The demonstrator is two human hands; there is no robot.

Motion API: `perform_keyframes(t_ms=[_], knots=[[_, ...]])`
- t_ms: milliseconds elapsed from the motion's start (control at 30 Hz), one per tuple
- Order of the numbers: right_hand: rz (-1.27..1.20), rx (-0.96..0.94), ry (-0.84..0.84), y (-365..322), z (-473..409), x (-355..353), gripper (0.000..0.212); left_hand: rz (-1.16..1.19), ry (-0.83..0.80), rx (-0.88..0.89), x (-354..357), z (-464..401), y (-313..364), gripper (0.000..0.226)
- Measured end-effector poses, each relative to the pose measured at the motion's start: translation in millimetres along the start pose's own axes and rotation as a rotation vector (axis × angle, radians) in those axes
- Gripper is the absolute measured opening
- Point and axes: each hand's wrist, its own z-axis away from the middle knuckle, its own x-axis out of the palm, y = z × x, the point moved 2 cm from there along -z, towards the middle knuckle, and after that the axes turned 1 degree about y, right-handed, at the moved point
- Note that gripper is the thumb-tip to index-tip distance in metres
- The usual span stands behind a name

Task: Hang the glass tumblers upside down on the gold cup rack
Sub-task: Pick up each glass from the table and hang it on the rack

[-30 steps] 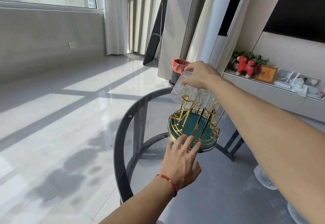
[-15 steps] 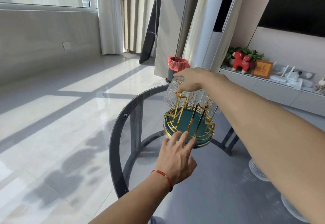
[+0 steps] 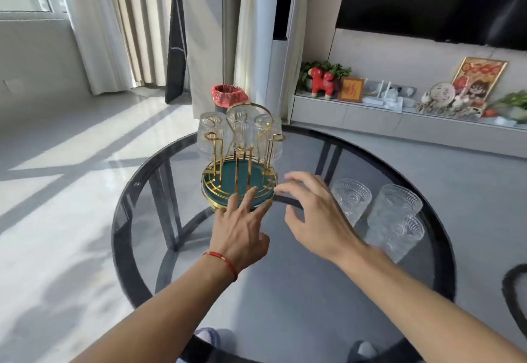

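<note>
**Three tumblers up, three on the table**

On the round glass table [image 3: 285, 300] the gold rack [image 3: 239, 183] carries three tumblers [image 3: 211, 139] upside down on its far pegs. The left hand [image 3: 241, 225], fingers spread, touches the rack's near rim. The right hand [image 3: 310, 211], open and blurred, hovers just right of the rack, seemingly empty. Three more glasses [image 3: 395, 206] stand further right.
</note>
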Motion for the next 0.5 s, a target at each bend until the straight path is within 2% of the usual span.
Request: perform_keyframes(t_ms=[100,200,233,300,367,500], knots=[[-0.006,0.055,0.111,20,49,-19,0.029,0.445,-0.039,0.149,-18,5,35,0.075],[-0.04,0.192,0.339,37,64,-48,0.02,0.549,-0.023,0.224,-31,9,59,0.072],[-0.011,0.277,0.419,43,66,-56,0.024,0.555,-0.016,0.227,-33,10,66,0.07],[0.046,0.545,0.531,57,71,-67,0.052,0.569,0.013,0.204,-35,12,77,0.066],[-0.01,0.787,0.565,73,81,-72,0.078,0.588,0.056,0.153,-37,12,87,0.06],[-0.192,0.963,0.411,103,105,-62,0.1,0.67,0.046,0.103,-42,13,102,0.054]])
